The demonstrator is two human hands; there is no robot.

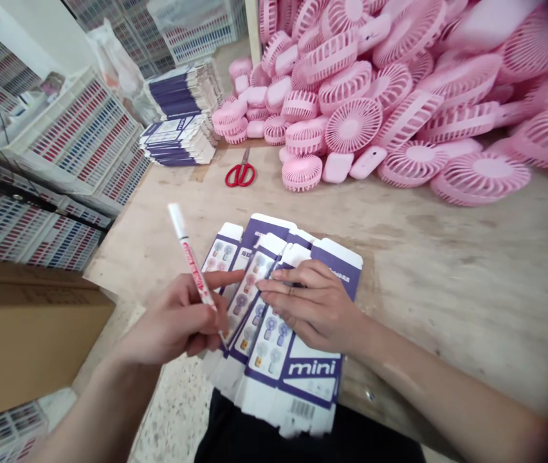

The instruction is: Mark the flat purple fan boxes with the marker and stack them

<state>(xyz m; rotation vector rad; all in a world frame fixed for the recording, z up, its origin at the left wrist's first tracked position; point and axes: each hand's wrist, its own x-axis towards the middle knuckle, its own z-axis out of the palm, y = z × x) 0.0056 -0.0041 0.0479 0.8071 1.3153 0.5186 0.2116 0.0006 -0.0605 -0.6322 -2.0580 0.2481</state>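
Note:
Flattened purple-and-white cartons [303, 389], printed with small fans and the word "mini", lie fanned and overlapping at the table's near edge, their lower flaps jutting over it. My left hand [182, 318] grips a white marker pen [191, 263] with red print. The pen slants with its white end up and its lower end by the left cartons, where my index finger also reaches. Across the upper middle of the cartons, my right hand [315, 305] rests with its fingers stretched out, holding nothing.
Red-handled scissors [240, 173] lie beyond the cartons. Stacks of flat cartons [177, 138] stand at the back left. A large heap of pink handheld fans [354, 123] fills the back and right. White plastic crates [81, 135] and a brown cardboard box [33, 341] are at the left.

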